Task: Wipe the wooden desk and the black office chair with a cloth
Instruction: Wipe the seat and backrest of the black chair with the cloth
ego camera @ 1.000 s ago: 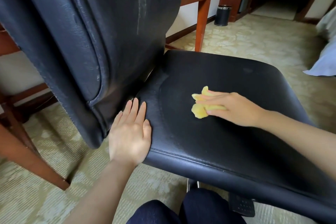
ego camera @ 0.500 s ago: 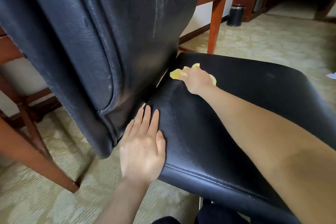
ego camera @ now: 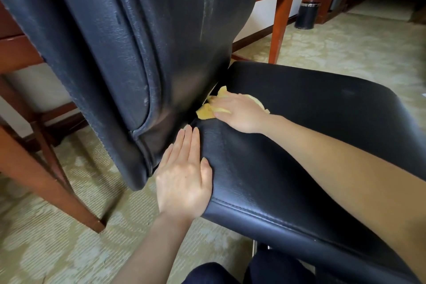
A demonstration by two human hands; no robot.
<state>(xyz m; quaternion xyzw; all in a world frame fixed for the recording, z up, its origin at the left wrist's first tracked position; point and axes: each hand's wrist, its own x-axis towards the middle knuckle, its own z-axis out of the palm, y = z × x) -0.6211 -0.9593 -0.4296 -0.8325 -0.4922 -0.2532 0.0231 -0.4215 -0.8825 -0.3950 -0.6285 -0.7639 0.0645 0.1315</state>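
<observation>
Black office chair (ego camera: 299, 122) being wiped with a yellow cloth (ego camera: 206, 112).
The cloth is being pressed by the right hand (ego camera: 239, 113), fingers curled over it, where the seat meets the backrest; the left hand (ego camera: 183, 180) is being rested flat, fingers straight, on the seat's near corner.

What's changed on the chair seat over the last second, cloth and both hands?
The right hand has carried the yellow cloth from the middle of the seat back to the crease under the backrest, then along it toward the left hand. It presses the cloth throughout. The left hand stays flat on the seat's near corner, and the pale streaks on the backrest remain.
</observation>
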